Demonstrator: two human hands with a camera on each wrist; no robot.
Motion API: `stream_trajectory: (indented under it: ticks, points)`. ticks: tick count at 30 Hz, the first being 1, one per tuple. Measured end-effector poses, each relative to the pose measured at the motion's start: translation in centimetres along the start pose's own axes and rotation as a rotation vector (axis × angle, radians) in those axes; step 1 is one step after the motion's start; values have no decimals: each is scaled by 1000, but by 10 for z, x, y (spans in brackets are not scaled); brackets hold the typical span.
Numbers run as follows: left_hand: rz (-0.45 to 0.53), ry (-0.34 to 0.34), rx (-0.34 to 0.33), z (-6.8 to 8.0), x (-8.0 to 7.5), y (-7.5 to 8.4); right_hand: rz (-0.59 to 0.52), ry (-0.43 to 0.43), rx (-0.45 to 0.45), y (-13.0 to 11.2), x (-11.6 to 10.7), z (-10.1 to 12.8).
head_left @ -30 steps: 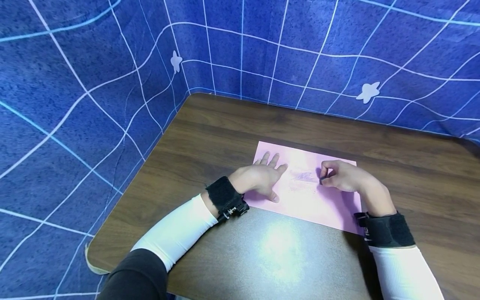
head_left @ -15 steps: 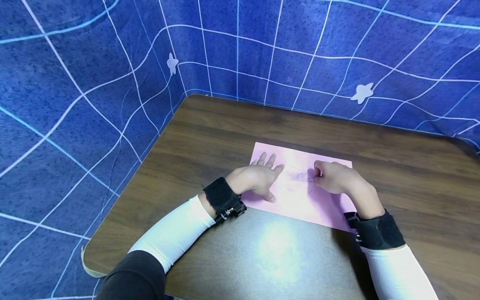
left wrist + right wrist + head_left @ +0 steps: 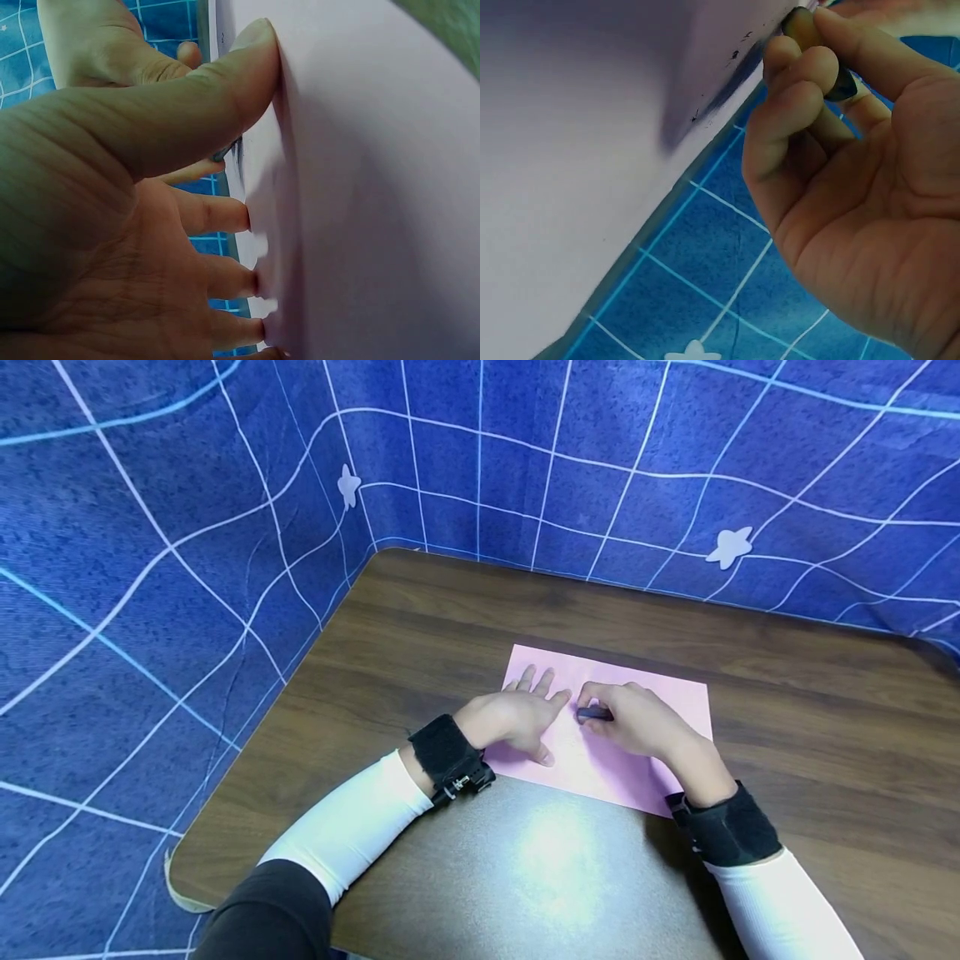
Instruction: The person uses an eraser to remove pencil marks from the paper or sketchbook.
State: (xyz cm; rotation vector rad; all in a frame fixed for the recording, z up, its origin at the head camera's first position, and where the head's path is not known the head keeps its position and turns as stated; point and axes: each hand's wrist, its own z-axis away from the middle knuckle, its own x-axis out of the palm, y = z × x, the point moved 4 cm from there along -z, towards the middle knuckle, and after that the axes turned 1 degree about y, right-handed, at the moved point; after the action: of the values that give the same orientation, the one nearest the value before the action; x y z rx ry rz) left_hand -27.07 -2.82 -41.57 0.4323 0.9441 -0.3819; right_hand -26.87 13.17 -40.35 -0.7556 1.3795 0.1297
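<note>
Pink paper (image 3: 637,760) lies mid-table (image 3: 450,610), thin and slippery, I judge. My left hand (image 3: 517,718) presses flat at its nine o'clock edge; right hand (image 3: 637,722) pinches a dark crayon stub (image 3: 595,714) against the centre.

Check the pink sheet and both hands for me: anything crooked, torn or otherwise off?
Nothing stands out. The pink paper lies flat on the wooden table, slightly angled to its edge. The left hand presses it flat; the right hand pinches a short dark crayon against it.
</note>
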Motion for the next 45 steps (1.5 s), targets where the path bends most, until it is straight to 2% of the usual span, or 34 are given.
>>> stream_trajectory:
  ticks: [4,12,30,42,45]
  points:
    - [0,-6,-14,0,-1,0,32,3,41,-4,0,-1]
    - [-1,-1,-2,-1,-2,4,23,-71,176,1,-4,2]
    - [22,-12,-13,-1,0,2,-128,-155,274,39,-15,16]
    - [17,-11,-14,-1,1,2,-159,-170,289,55,-19,18]
    - [18,-10,-14,-1,1,1,-139,-168,288,55,-19,18]
